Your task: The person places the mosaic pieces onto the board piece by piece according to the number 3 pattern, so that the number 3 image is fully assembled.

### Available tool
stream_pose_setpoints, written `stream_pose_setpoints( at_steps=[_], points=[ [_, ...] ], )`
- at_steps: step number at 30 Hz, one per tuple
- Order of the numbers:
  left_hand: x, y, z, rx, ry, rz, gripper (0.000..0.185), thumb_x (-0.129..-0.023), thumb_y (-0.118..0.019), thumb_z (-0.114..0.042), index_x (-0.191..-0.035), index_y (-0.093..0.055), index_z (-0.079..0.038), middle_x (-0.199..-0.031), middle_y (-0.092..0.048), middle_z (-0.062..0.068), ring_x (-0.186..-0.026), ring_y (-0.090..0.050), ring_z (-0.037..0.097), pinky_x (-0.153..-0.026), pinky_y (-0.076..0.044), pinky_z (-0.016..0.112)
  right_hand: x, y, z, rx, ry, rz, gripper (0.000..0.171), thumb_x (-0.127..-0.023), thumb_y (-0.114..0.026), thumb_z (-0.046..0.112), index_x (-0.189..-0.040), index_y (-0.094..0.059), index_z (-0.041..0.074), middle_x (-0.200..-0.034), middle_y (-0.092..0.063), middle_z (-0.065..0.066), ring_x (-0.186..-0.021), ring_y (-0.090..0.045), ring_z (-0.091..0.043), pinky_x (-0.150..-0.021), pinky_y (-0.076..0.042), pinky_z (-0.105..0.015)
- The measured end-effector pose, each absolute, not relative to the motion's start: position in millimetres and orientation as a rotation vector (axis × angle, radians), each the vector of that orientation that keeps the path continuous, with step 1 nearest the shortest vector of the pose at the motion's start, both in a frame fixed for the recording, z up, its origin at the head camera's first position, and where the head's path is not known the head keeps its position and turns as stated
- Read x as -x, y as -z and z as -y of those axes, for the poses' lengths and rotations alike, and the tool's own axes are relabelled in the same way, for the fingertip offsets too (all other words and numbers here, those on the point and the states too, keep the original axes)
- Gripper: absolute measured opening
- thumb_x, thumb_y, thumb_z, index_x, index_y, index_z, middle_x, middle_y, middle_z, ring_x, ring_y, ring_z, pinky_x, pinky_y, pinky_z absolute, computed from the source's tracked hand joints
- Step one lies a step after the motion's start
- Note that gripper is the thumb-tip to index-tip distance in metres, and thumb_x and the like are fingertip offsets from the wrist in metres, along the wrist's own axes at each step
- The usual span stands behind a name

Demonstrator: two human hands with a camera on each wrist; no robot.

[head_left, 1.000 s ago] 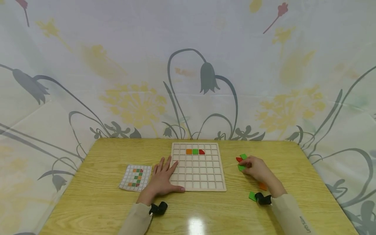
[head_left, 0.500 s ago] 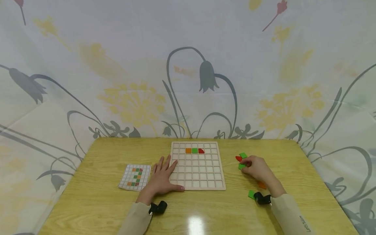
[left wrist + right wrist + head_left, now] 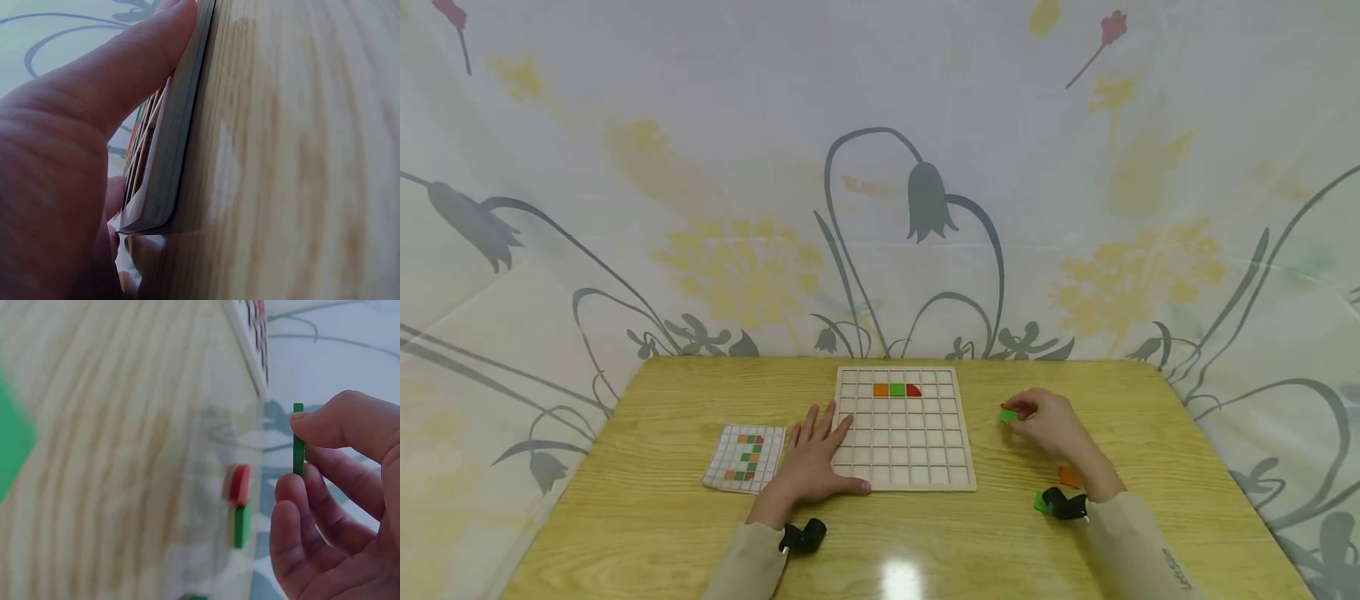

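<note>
My left hand lies with fingers spread over the left edge and near-left corner of a wooden grid board. In the left wrist view its thumb extends along the board's near edge. Set in one row near the board's far side are an orange square tile, a green square tile and a red rounded tile. Right of the board, my right hand pinches another green square tile between thumb and fingers, raised above the table in the right wrist view.
A red tile and a green tile lie near the right hand. An orange tile and a green tile lie by the right wrist. Left of the board is a paper pattern card. A floral curtain hangs behind the table.
My right hand has lifted the green tile from among the loose pieces and moved slightly left with it. The left hand stays on the board.
</note>
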State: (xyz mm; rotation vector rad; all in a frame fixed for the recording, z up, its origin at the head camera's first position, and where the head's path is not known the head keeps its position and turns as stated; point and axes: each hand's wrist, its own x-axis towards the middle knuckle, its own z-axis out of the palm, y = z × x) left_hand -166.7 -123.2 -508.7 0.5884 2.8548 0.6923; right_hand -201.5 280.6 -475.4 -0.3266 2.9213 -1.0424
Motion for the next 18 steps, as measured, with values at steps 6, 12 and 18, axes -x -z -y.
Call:
stream_pose_setpoints(
  at_steps=[6,12,18],
  points=[
    [167.8,508.7,123.6,-0.601,-0.713,-2.852,0.113,-0.072,-0.073,-0.073,-0.158,-0.03,-0.014,-0.166,-0.005,0.015,-0.15,0.002,0.041,-0.116,-0.004,0.063,208.2,470.7,-264.4,0.438,1.089,-2.936,0.023,-0.084,-0.077,0.007,-0.106,-0.074,0.0,-0.093,-0.064,-0.005,-0.081,-0.06,-0.019,-0.072,-0.052,-0.037],
    [166.9,507.5,121.8,-0.58,-0.707,-2.83,0.112,-0.072,-0.074,-0.07,-0.159,-0.028,-0.015,-0.166,-0.004,0.013,-0.15,0.004,0.041,-0.116,-0.004,0.062,214.3,475.8,-246.8,0.492,1.124,-2.907,0.023,-0.082,-0.077,0.006,-0.104,-0.074,-0.001,-0.092,-0.063,-0.007,-0.079,-0.058,-0.018,-0.07,-0.051,-0.034],
    [166.3,508.4,123.4,-0.581,-0.724,-2.845,0.113,-0.071,-0.075,-0.07,-0.159,-0.029,-0.015,-0.166,-0.005,0.013,-0.15,0.003,0.041,-0.116,-0.004,0.062,218.4,477.7,-226.9,0.515,1.158,-2.878,0.023,-0.083,-0.076,0.006,-0.105,-0.075,0.001,-0.093,-0.063,-0.006,-0.08,-0.058,-0.018,-0.072,-0.052,-0.037]
  ],
)
